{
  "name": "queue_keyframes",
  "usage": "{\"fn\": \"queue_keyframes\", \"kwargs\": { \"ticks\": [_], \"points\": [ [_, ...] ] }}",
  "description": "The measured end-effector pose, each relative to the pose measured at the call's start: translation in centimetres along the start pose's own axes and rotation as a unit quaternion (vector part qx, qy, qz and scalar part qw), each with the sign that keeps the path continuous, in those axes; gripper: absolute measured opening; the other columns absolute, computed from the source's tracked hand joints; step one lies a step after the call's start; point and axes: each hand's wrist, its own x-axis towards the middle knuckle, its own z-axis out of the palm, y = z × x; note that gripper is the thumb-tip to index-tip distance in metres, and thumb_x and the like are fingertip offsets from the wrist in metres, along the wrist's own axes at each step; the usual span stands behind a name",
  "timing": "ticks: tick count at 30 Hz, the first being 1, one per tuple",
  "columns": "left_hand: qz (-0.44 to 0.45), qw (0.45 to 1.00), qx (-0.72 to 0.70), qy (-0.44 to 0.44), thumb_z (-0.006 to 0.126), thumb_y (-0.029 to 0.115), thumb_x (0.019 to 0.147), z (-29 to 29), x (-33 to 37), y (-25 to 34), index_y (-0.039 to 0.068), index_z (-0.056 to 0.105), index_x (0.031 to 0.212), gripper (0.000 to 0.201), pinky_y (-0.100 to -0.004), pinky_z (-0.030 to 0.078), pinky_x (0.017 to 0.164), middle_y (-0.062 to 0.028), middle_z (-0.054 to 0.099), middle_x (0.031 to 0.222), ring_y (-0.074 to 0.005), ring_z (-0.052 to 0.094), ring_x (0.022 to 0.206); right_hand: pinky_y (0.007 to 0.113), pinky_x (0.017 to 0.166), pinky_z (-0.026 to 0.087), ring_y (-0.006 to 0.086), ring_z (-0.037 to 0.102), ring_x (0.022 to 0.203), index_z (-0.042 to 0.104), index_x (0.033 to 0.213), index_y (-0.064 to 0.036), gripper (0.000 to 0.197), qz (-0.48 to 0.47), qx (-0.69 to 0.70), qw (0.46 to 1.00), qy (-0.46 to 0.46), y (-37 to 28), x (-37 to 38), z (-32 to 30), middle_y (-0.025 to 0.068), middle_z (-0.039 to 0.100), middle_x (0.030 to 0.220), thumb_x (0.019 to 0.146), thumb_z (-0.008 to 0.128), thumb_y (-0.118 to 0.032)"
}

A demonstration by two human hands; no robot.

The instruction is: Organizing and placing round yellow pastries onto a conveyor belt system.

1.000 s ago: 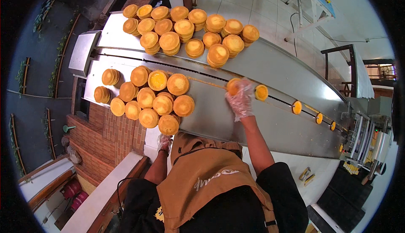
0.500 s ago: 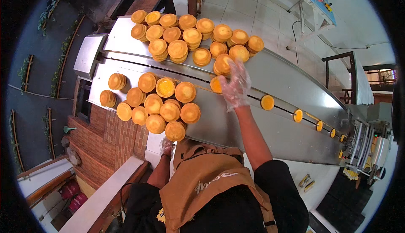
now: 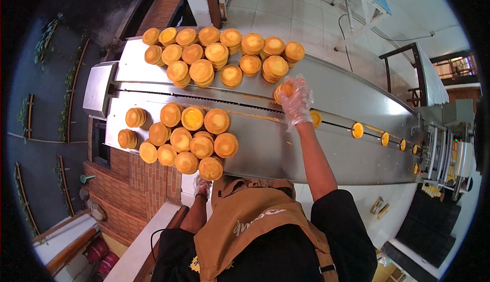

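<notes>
My right hand (image 3: 297, 102), in a clear plastic glove, is closed round a small stack of round golden tarts (image 3: 282, 91) over the table's dark slot. Just right of the wrist, a single tart (image 3: 316, 118) lies along the slot, partly hidden by the hand. Beyond the hand stands the nearest tart stack (image 3: 275, 66), apart from it. My left hand (image 3: 202, 186), also gloved, hangs low beside my brown apron (image 3: 255, 231), below the table's near edge. Its fingers are too small and turned to read.
Stacked tarts crowd the far-left side of the metal table (image 3: 255, 152); another tart group (image 3: 201, 146) stands nearer me. Single tarts (image 3: 357, 130) are spaced along the slot toward a roller machine (image 3: 449, 157) at right. A metal box (image 3: 99, 89) caps the left end.
My right hand has moved right along the slot, bringing the tart stack away from the other stacks. The view has shifted slightly. My left hand stays low by the apron.
</notes>
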Motion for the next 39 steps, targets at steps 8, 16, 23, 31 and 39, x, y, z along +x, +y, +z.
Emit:
{"fn": "queue_keyframes", "kwargs": {
  "ticks": [8, 16, 23, 31, 39],
  "points": [
    [0.012, 0.998, 0.025, -0.057, 0.044, 0.023, 0.097, -1.8, 1.7, -3.7, 0.011, 0.053, 0.116, 0.025, -0.0305, 0.049, 0.075, -0.0036, 0.060, 0.115, -0.0168, 0.059, 0.089, 0.037, 0.090, 0.044, 0.0255, 0.054, 0.098, 0.051, 0.112, -0.0040, 0.052, 0.249, 0.063, 0.960, 0.113, 8.0, -8.0, -2.8, 0.0127, 0.055, 0.105, 0.070, 0.079, -0.017],
    [-0.004, 0.997, 0.039, -0.071, 0.046, 0.023, 0.095, -1.7, 1.7, -3.9, 0.010, 0.053, 0.117, 0.025, -0.0307, 0.049, 0.076, -0.0039, 0.060, 0.114, -0.0171, 0.060, 0.089, 0.035, 0.093, 0.041, 0.0229, 0.052, 0.099, 0.048, 0.120, -0.0001, 0.047, 0.280, 0.338, 0.891, 0.115, 7.2, -10.6, -0.7, 0.0123, 0.053, 0.106, 0.088, 0.064, -0.030],
    [-0.001, 0.998, 0.027, -0.052, 0.048, 0.022, 0.094, -0.9, 2.4, -3.7, 0.010, 0.053, 0.117, 0.026, -0.0308, 0.049, 0.076, -0.0042, 0.060, 0.114, -0.0174, 0.060, 0.090, 0.043, 0.098, 0.040, 0.0338, 0.049, 0.114, 0.053, 0.112, -0.0004, 0.045, 0.082, -0.006, 0.994, 0.073, 4.2, -4.7, -1.4, 0.0200, 0.051, 0.121, 0.079, 0.069, -0.027],
    [-0.002, 0.999, 0.007, -0.035, 0.050, 0.022, 0.093, -1.4, 1.7, -4.9, 0.010, 0.053, 0.117, 0.027, -0.0310, 0.049, 0.077, -0.0045, 0.060, 0.114, -0.0178, 0.060, 0.090, 0.047, 0.099, 0.039, 0.0390, 0.044, 0.118, 0.055, 0.107, -0.0067, 0.046, 0.122, -0.005, 0.991, -0.051, 2.0, -2.4, -1.2, 0.0212, 0.046, 0.126, 0.070, 0.075, -0.025],
    [-0.016, 0.998, 0.003, -0.054, 0.052, 0.022, 0.092, -1.9, 1.8, -5.9, 0.009, 0.053, 0.117, 0.028, -0.0312, 0.049, 0.077, -0.0048, 0.060, 0.113, -0.0181, 0.060, 0.090, 0.046, 0.092, 0.040, 0.0353, 0.048, 0.106, 0.051, 0.107, -0.0019, 0.050, 0.187, 0.031, 0.973, 0.130, 6.6, -11.5, -0.6, 0.0179, 0.050, 0.113, 0.069, 0.077, -0.021]
  ]
}}
